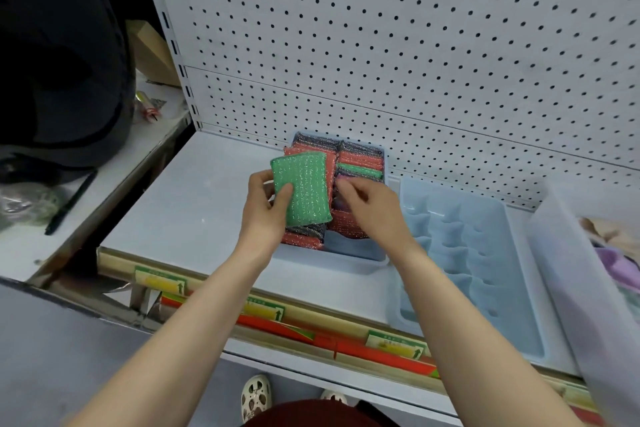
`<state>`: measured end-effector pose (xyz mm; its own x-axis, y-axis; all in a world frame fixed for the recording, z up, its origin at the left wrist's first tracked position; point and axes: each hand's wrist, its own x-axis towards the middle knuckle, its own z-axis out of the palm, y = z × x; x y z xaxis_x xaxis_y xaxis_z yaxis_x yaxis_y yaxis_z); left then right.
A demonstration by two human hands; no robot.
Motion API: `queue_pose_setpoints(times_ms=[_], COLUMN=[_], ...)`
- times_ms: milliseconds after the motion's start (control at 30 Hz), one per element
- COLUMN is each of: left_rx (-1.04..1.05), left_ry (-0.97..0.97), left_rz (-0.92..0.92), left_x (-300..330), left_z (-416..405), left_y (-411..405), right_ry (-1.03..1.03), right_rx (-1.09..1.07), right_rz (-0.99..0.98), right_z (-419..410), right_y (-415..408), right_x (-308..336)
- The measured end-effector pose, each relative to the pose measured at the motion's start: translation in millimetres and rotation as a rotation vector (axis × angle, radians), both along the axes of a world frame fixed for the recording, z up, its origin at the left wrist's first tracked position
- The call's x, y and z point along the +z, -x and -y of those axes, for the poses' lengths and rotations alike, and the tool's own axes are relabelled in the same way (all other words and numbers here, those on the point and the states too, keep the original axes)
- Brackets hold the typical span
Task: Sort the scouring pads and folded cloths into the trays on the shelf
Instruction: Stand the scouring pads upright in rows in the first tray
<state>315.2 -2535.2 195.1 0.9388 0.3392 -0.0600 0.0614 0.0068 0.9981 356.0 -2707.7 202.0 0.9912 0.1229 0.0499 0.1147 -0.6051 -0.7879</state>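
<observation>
Figure: sorting at the shelf (194,204), head view. The left hand (263,208) held a green scouring pad (304,191), thumb across its face and fingers curled behind its 9 o'clock edge, above the left tray (349,255). That tray stood against the pegboard (415,45) and already carried rows of red, grey and green pads (360,159) on edge; a gap showed at its 6 o'clock end. The right hand (374,208) reached into the rows at 3 o'clock of the held pad, fingers loosely bent among the pads; whether it gripped one could not be told. At 3 o'clock of the filled tray lay an empty blue tray (467,246), and beyond it a clear bin (568,270) with folded cloths (613,260). The pad appeared light, soft and springy, with a coarse non-slip weave; a pinch across the short edges would likely suit, letting it slide upright into a row without buckling.
</observation>
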Motion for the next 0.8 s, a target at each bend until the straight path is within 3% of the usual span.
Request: queue_pose_setpoints(times_ms=[100,233,333,500,800], left_rx=[-0.048,0.006,0.059,0.072,0.053], left_ry=[0.009,-0.024,-0.023,-0.021,-0.012], left_rz=[-0.012,0.001,0.021,0.021,-0.010], left_x=[0,0,1,1,-5], left_z=[6,4,-3,-6,-7], left_y=[0,-1,-2,-3,0], right_ry=[-0.391,-0.440,-0.187,0.498,0.988], right_rx=[0.037,-0.032,-0.076,0.049,0.157], right_rz=[-0.211,-0.182,-0.061,0.153,0.367], right_z=[-4,9,30,47,18], right_y=[3,3,7,15,6], right_x=[10,13,12,13,-12])
